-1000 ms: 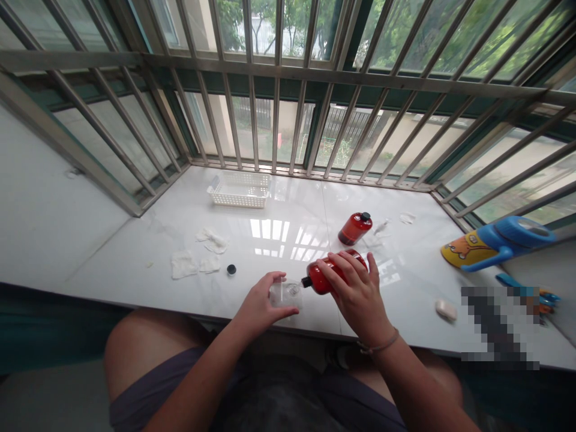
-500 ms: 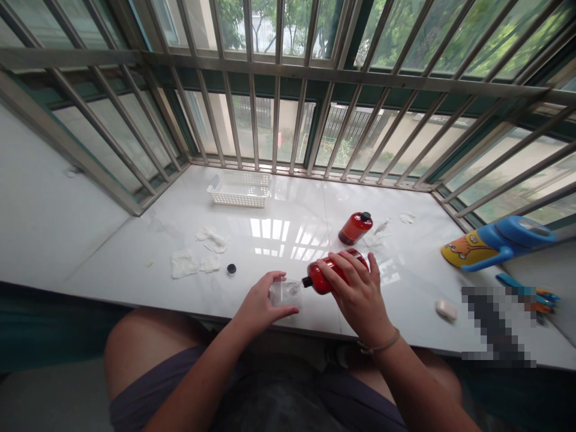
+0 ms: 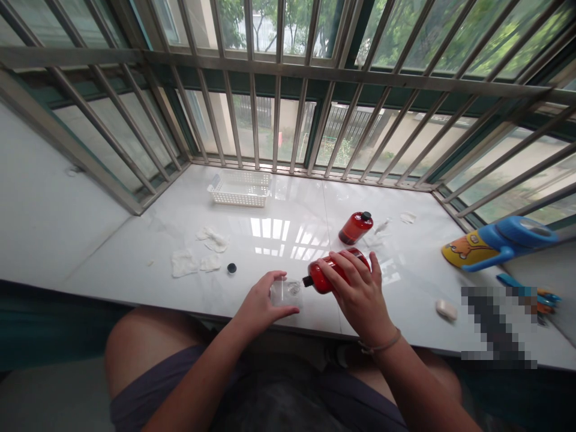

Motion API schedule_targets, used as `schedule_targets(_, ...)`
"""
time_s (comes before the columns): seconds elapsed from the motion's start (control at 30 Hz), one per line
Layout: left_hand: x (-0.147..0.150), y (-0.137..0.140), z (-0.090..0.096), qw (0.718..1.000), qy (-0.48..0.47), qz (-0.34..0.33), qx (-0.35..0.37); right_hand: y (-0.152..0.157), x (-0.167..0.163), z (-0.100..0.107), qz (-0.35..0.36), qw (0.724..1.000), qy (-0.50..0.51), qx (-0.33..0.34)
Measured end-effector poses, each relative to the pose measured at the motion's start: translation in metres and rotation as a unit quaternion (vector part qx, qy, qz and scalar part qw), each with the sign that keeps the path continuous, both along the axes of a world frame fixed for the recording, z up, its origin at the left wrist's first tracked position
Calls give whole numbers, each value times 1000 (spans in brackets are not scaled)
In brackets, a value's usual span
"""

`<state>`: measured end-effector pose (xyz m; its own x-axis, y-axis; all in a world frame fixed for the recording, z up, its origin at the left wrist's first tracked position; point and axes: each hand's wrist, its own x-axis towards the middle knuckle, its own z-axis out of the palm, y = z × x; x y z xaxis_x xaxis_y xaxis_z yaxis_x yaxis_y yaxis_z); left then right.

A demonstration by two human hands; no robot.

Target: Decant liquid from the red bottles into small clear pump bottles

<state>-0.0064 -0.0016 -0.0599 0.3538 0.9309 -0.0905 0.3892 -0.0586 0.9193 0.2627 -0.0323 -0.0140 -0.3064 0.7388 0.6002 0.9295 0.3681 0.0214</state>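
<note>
My right hand [image 3: 353,282] is wrapped round a red bottle [image 3: 320,276] tipped to the left, its black neck pointing at a small clear container [image 3: 288,293]. Thumb and fingers of my left hand [image 3: 269,297] grip that container from its left side. Ripples or bubbles show inside it, just below the bottle's mouth. Behind the held bottle stands a second red bottle [image 3: 355,228] with a dark cap on. To the left on the tabletop lies a small black cap [image 3: 231,268].
White crumpled tissues [image 3: 184,263] lie at the left, and a white perforated basket [image 3: 238,191] stands near the barred window. At the right are a blue and yellow water bottle [image 3: 490,243], a small beige case [image 3: 446,310] and a blurred-out dark object [image 3: 499,327].
Hardly anything differs. Both hands keep their places, with the red bottle tilted over the clear container as before.
</note>
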Motion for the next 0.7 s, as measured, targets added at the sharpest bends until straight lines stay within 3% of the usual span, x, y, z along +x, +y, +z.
schedule_targets(0.7,1,0,2,1000,11,1,2,0,1,1,2,1000,-8,17)
